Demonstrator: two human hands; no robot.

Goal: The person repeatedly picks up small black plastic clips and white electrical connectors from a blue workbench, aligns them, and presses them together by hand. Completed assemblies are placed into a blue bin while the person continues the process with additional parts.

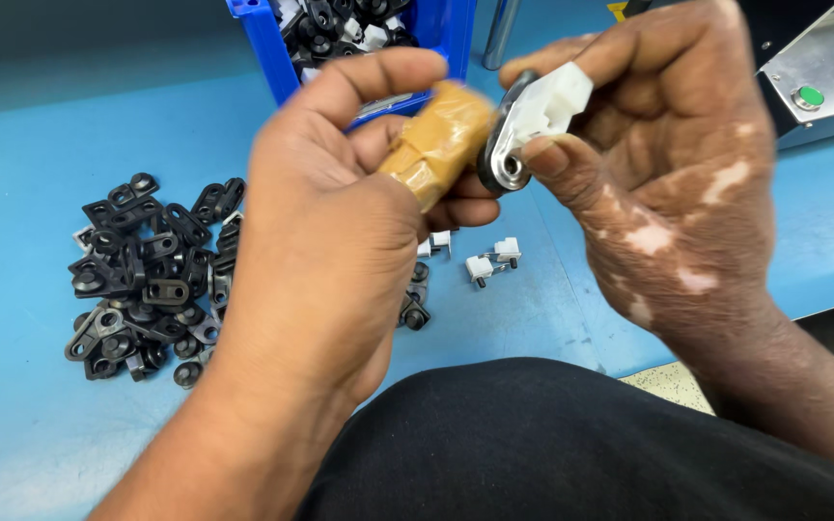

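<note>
While right hand (pixel 668 164) pinches bracket (pixel 523 130), left hand (pixel 340 212) beside

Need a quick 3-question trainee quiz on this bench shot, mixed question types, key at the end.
1. True or false: the left hand holds a tan, tape-wrapped tool.
2. Which does the right hand pinch in its fingers?
A. a metal bracket with a white plastic piece
B. a screwdriver
C. a green button
3. Fill in: the heap of loose black parts lies on the ____ table, to the left of the hands.

Key: 1 true; 2 A; 3 blue.
</note>
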